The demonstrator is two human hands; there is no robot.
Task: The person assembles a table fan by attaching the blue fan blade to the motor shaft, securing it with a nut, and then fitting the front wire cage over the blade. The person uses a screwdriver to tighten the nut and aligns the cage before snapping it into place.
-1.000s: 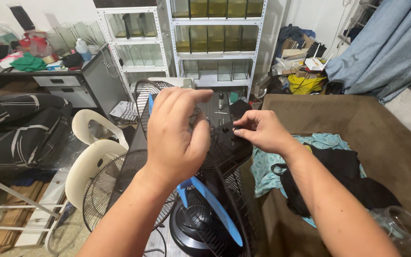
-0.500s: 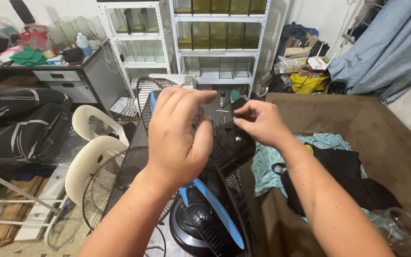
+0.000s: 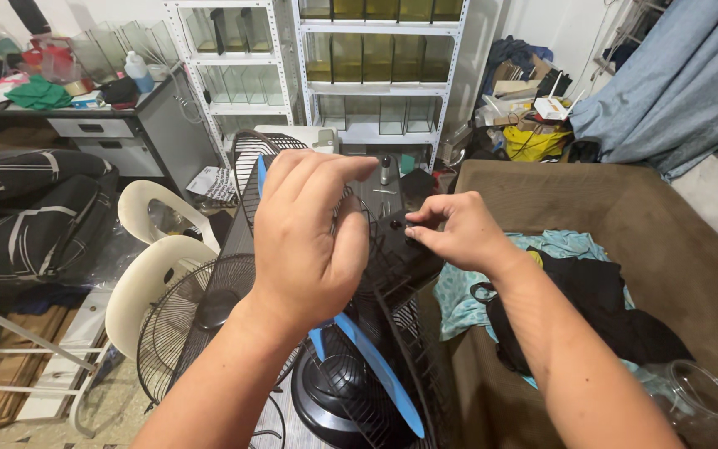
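At the centre of the frame the left hand (image 3: pixel 305 241) is curled over the black wire grille (image 3: pixel 380 333) of a fan, its back to the camera — the fingers bend around the wires, though whether they truly clamp them I cannot tell. Just right of it the right hand (image 3: pixel 457 233) pinches at a small knob on the black motor housing (image 3: pixel 396 249), fingertips drawn together on it. A blue blade (image 3: pixel 371 374) shows low in the frame, another fan grille (image 3: pixel 180 320) lies at lower left, and crumpled clothes (image 3: pixel 575 291) lie on the brown surface at right.
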